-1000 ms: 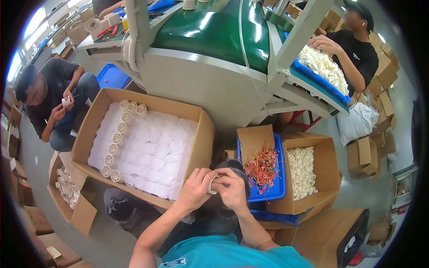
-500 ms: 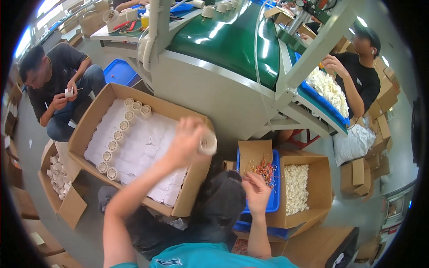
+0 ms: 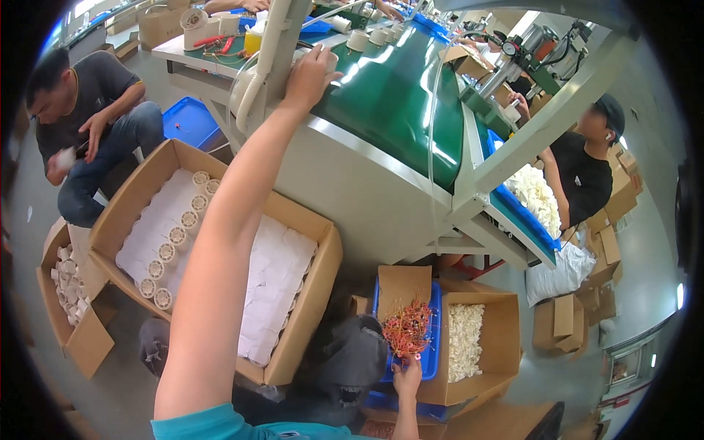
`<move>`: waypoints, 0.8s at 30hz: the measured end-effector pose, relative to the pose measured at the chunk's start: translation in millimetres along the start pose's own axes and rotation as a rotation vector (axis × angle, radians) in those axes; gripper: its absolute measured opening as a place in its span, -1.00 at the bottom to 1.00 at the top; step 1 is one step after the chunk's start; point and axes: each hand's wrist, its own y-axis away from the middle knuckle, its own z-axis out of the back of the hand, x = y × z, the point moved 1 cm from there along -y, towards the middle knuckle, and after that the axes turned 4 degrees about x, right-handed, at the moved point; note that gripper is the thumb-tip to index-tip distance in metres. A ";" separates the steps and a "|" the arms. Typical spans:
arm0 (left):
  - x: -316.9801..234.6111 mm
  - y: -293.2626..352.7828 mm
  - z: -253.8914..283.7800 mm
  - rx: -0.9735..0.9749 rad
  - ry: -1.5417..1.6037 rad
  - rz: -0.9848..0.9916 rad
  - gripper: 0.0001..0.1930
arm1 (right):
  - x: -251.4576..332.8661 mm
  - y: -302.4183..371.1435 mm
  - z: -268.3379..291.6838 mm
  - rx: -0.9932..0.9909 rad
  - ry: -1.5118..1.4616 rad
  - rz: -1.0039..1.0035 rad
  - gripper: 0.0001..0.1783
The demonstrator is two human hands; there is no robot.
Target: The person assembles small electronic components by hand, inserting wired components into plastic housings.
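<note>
The left hand (image 3: 312, 73) is clamped on a small white roll (image 3: 328, 61) at the green conveyor belt (image 3: 389, 95); it looks light and stiff, best gripped around its rim. The right hand (image 3: 407, 380) pinches springy orange-red wire pieces (image 3: 408, 330) in the blue bin (image 3: 433, 345).

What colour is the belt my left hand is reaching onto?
Dark green conveyor belt, under the left hand; head view.

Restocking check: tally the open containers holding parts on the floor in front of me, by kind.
Cardboard: 3, namely big box, small box, right box
Plastic: 1, the blue bin
Total: 4
</note>
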 end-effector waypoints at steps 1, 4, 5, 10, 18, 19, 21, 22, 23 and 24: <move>-0.9 -3.9 -2.2 0.074 -0.004 0.025 -0.30 | -2.4 -1.6 -2.7 0.002 0.006 -0.013 -0.56; -0.3 -9.9 -0.4 0.009 -0.095 -0.016 -0.31 | -2.5 -7.5 -8.1 -0.075 0.085 0.096 -0.63; -1.4 -5.1 4.6 -0.046 -0.099 -0.063 -0.37 | 0.6 -10.5 -7.3 -0.047 0.079 0.056 -0.64; -47.0 75.8 83.7 -0.113 0.136 -0.378 -0.53 | -10.5 -10.3 -4.8 -0.131 0.011 0.050 -0.72; 32.2 337.7 240.1 0.924 -0.368 0.124 -0.50 | -10.5 -14.0 28.8 -0.256 -0.111 -0.041 -0.79; 49.8 360.5 258.9 1.076 -0.481 0.164 -0.40 | -5.1 -16.1 38.2 -0.225 -0.231 -0.130 -0.79; 73.0 393.7 282.8 1.219 -0.587 0.224 -0.29 | -14.7 -27.1 51.4 -0.196 -0.316 -0.169 -0.76; 80.2 408.7 289.5 1.406 -0.631 0.242 -0.22 | -16.3 -31.8 58.9 -0.192 -0.308 -0.151 -0.76; 85.1 418.6 292.7 1.596 -0.669 0.257 -0.15 | -10.9 -33.7 68.2 -0.191 -0.221 -0.073 -0.75; 91.4 424.2 291.1 1.589 -0.661 0.275 -0.15 | -4.9 -35.5 77.4 -0.191 -0.133 0.005 -0.73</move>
